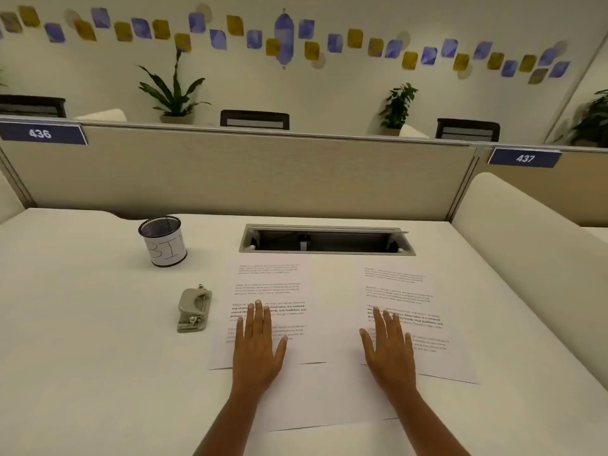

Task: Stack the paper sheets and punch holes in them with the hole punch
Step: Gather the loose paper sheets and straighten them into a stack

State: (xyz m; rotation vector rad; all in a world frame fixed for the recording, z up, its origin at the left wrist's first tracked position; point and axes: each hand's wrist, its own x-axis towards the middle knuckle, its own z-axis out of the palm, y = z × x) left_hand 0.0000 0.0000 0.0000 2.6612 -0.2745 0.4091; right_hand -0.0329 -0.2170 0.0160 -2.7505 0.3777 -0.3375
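Three paper sheets lie on the white desk. A printed sheet [273,284] lies at centre left and a second printed sheet [404,291] at centre right. A blank-looking sheet [325,399] lies nearer me, between and partly over them. My left hand [258,343] rests flat, fingers spread, on the left sheet. My right hand [388,347] lies flat, fingers apart, on the right sheet. A grey hole punch [194,310] sits on the desk just left of the left sheet, untouched by either hand.
A mesh cup [163,241] wrapped in paper marked "BIN" stands behind the punch. An open cable tray slot [325,240] is set in the desk behind the sheets. A beige partition [230,172] closes the back; a cream divider [526,232] runs along the right.
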